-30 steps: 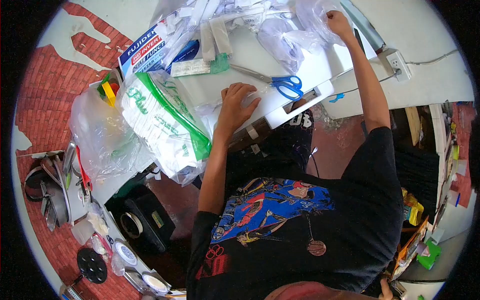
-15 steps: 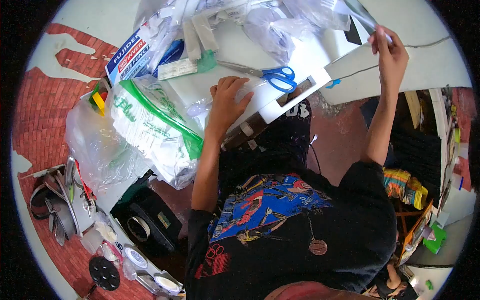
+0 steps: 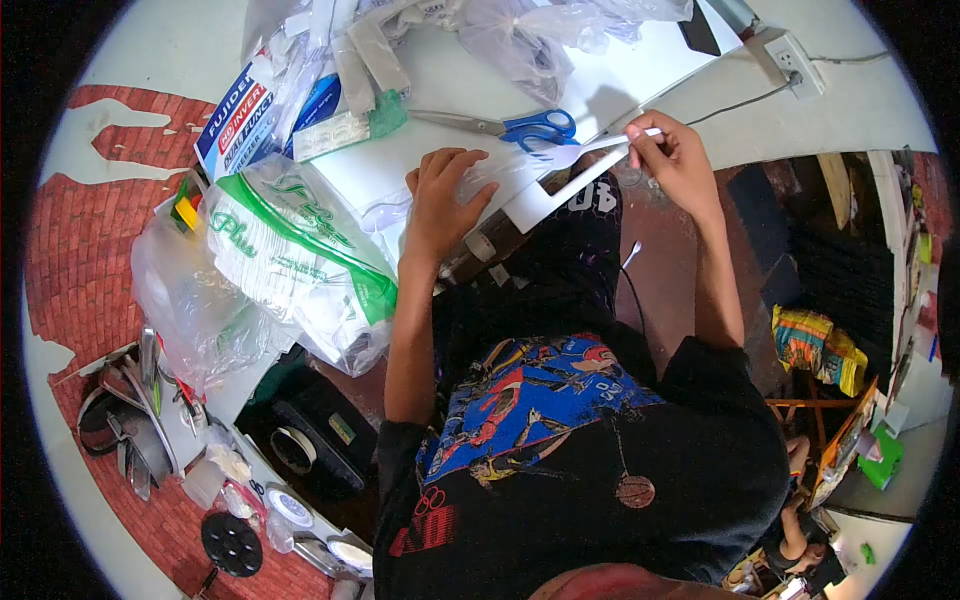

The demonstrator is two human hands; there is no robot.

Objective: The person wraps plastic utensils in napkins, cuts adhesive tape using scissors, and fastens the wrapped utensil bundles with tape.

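Observation:
My right hand (image 3: 672, 165) pinches a white plastic fork (image 3: 590, 150) by its handle, with the tines pointing left over the white freezer top. My left hand (image 3: 445, 200) rests at the near edge of that top, thumb and fingers apart, against a thin clear plastic wrapper. White plastic spoons (image 3: 385, 214) lie under clear plastic just left of it. Blue-handled scissors (image 3: 540, 130) lie beyond both hands, close to the fork's tines. A clear bag with green print (image 3: 290, 250), holding white tissues, sits left of my left forearm.
Several clear plastic bags (image 3: 520, 45) cover the far side of the white top (image 3: 440, 75). A dark phone (image 3: 698, 30) lies at its far right, near a wall outlet (image 3: 793, 62) with a plugged cord. A black speaker-like box (image 3: 320, 430) stands below left. Another person (image 3: 795, 545) shows at lower right.
My right hand has brought the fork from the far right down and left, close to the scissors and my left hand. My left hand has hardly moved. The view has shifted slightly.

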